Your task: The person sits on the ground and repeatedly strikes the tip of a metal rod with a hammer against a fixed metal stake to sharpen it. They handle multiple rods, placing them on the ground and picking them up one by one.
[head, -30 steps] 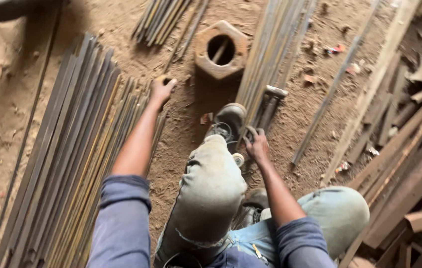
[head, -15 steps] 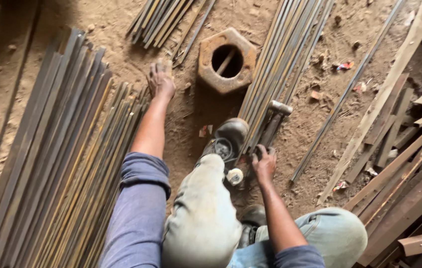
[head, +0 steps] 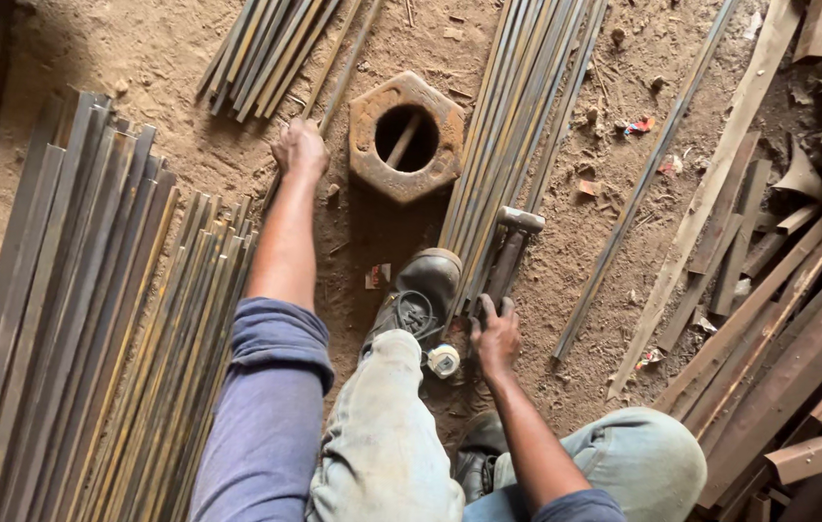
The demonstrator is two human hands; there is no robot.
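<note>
My left hand is stretched far forward and closed around a thin metal rod that lies slanted on the dirt, just left of a rusty hexagonal block with a round hole. My right hand grips the lower end of a hammer that lies on the ground, its head pointing away from me beside a bundle of long rods. My dark boot rests between the two hands, and a small white roll sits by it.
A wide pile of flat steel bars covers the ground on the left. Another short bundle lies at the top. A single long rod and rusty angle-iron scrap fill the right side.
My left arm has reached further forward, and its hand has gone from spread open to closed on the thin rod. The right hand has stayed on the hammer handle.
</note>
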